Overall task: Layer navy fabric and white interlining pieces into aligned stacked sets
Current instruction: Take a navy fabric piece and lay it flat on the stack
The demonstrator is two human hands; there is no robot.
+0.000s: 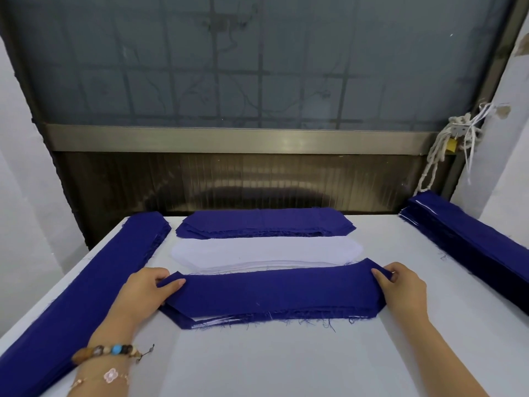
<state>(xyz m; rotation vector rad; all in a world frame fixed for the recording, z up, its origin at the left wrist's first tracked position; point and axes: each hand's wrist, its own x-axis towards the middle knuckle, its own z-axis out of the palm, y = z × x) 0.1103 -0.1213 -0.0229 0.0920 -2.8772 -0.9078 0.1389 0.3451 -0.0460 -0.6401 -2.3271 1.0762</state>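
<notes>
A navy fabric piece [272, 290] lies on top of a layered stack [257, 318] of navy and white pieces near me on the table. My left hand [143, 290] pinches the piece's left end, thumb on top. At the other end my right hand [400, 285] pinches it the same way. Just behind lies a pile of white interlining pieces [266, 252]. Farther back sits a pile of navy pieces [263, 223] of the same shape.
A long stack of navy strips [80, 287] runs along the left side of the white table [272, 362]. Another long navy stack [469, 242] runs along the right side. A window frame [229, 138] and dark panel stand behind the table, with white cord [440, 144] hanging at right.
</notes>
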